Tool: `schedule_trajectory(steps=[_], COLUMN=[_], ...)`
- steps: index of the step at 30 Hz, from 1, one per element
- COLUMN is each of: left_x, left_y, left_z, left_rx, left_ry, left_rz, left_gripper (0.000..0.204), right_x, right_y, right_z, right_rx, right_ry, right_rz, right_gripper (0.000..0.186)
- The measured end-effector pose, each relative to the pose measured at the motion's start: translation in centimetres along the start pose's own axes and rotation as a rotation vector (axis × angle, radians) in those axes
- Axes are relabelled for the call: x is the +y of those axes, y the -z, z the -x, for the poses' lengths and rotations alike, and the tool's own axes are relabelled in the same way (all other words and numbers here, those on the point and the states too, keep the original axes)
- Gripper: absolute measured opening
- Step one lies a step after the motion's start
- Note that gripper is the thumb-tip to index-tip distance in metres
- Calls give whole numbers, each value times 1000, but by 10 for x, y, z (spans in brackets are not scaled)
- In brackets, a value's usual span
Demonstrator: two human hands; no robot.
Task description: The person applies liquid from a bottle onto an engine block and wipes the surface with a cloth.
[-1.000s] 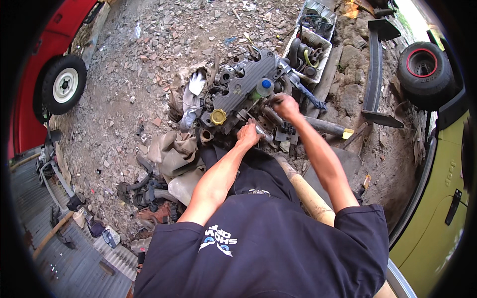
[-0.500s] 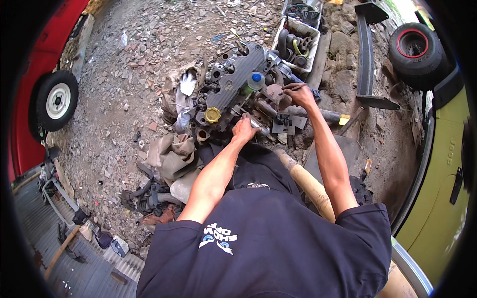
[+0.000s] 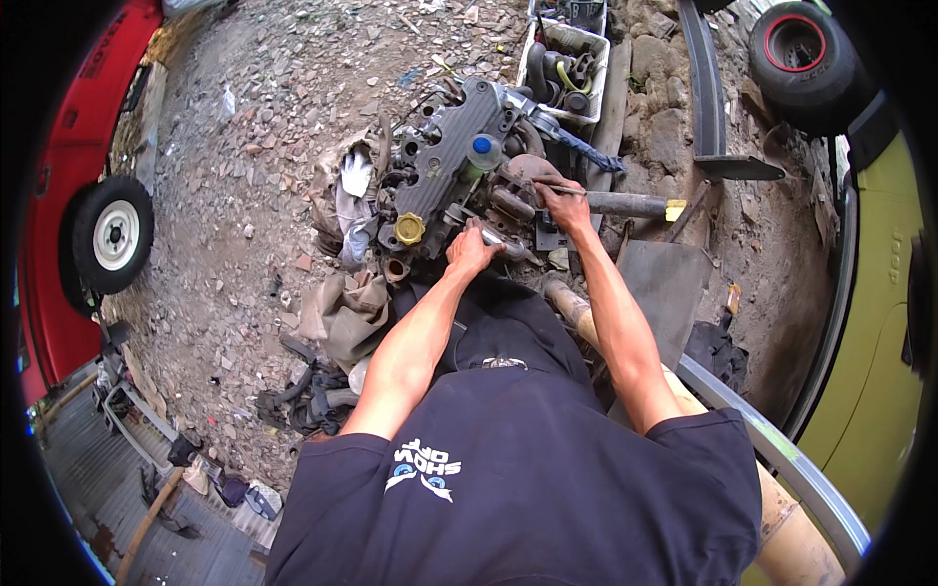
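Observation:
A greasy engine [image 3: 445,166] with a ribbed grey cover lies on the ground before me. My left hand [image 3: 473,250] is closed around a silvery metal cylinder [image 3: 506,246] at the engine's near side. Between the fingers of my right hand [image 3: 567,208] is a thin, dark, rod-like tool [image 3: 561,188], held against or just above a rusty rounded housing [image 3: 531,168]; contact cannot be made out. A yellow oil filler cap [image 3: 408,230] sits on the engine's near left. Beside the cover stands a clear bottle with a blue cap [image 3: 482,146].
A white crate [image 3: 598,93] of hoses and parts stands behind the engine. White gloves [image 3: 356,176] lie on cloth at its left. A pipe [image 3: 630,204] extends right. A red vehicle [image 3: 73,176] and a green one [image 3: 870,322] flank the rubble.
My right hand has come nearer to me along the rusty housing, keeping the thin tool. The left hand stays on the cylinder. The whole view has shifted slightly.

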State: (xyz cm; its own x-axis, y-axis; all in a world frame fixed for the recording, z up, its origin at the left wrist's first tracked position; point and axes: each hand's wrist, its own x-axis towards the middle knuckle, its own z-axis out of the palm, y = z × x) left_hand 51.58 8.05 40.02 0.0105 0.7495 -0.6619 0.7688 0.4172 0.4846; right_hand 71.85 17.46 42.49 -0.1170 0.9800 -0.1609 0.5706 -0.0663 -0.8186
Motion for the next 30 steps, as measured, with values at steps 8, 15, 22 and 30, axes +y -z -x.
schedule_trajectory(steps=[8, 15, 22, 30], left_x=[-5, 1, 5, -4], left_y=[-2, 1, -3, -2], left_z=[-3, -2, -4, -2], left_rx=[-5, -15, -2, 25], left_ry=[9, 11, -6, 3], left_rz=[-6, 20, 4, 10], left_gripper=[92, 93, 87, 82], right_x=[-15, 3, 24, 1], right_y=[-12, -15, -17, -20], right_z=[5, -13, -3, -14], right_rx=[-123, -218, -165, -161], right_ry=[-292, -283, -87, -22], right_rz=[26, 108, 170, 152], right_gripper=[20, 22, 22, 31])
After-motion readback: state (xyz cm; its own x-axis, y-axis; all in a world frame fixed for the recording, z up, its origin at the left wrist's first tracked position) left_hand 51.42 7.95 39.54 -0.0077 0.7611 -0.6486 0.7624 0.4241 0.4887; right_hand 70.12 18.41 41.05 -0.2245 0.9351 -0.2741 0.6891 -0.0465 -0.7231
